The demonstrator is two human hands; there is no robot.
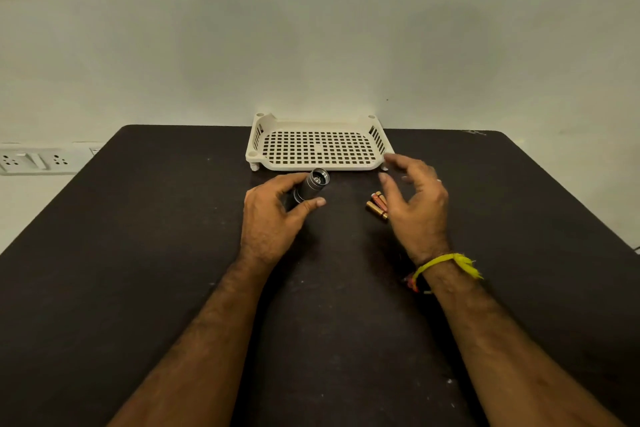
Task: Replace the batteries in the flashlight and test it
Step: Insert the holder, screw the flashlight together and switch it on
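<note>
The flashlight (pixel 310 188) lay gripped in the left hand (pixel 273 218), low over the dark surface (pixel 138 253) just in front of the white tray (pixel 254 146), its open-looking end facing up. The right hand (pixel 417 204) hovered empty, fingers spread, over the loose batteries (pixel 375 206) beside it. Looked early: batteries not yet in, test not done.

Dim, even, yellowish light with soft shadows on the wall (pixel 311 28), wide-angle bowing of the table (pixel 138 253) edges, and slight softness throughout.
</note>
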